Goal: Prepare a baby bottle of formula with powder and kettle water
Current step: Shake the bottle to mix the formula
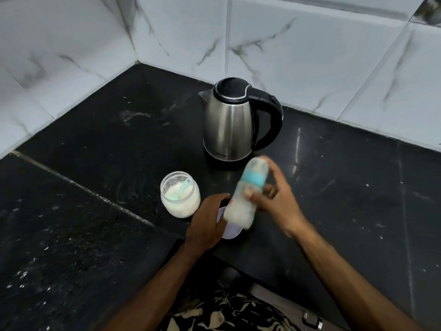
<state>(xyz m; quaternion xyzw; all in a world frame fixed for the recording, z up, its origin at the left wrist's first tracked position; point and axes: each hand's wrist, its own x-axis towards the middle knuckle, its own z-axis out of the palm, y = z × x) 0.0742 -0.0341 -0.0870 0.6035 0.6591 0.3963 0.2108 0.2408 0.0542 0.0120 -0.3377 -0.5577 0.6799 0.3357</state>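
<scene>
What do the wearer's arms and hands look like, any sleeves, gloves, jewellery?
Both forearms are bare as far as the frame shows: no sleeves. The left hand and right hand are bare too, with no gloves and no rings, watch or bands visible. The right hand is motion-blurred, so small details there can't be ruled out.

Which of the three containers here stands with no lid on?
The clear powder jar, left of the kettle: its mouth is open, with a teal scoop inside. The kettle's black lid is down, and the baby bottle in the right hand is capped.

Steel-grey kettle (229, 125) with black lid and handle; teal-collared bottle (245, 192); black speckled table (95, 163); white grey-veined wall tiles (310, 44).
</scene>
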